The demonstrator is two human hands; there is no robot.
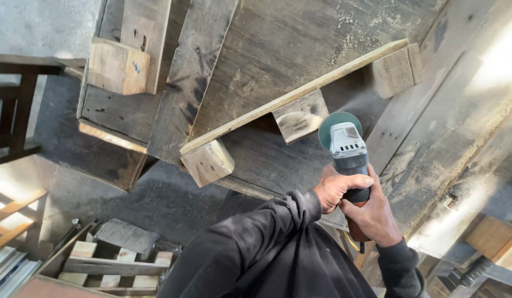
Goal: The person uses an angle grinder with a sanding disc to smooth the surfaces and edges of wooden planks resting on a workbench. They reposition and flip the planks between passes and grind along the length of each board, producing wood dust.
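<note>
Both of my hands grip a grey angle grinder (348, 148) by its body. My left hand (337, 187) wraps the upper part of the handle, and my right hand (373, 216) holds it lower down. The round green-grey disc (334, 123) at the tool's head sits close to the middle wooden block (300, 115) of a pallet piece. That piece is a long pale plank (300, 95) lying on edge, with two more blocks at its ends (207, 162) (398, 69). Black sleeves cover both arms.
The pallet piece lies on a worn wooden worktop (278, 44) dusted with sawdust. Another block (119, 67) and boards lie at the upper left. A small wooden crate (110, 265) stands on the concrete floor at the lower left. More timber lies at the lower right.
</note>
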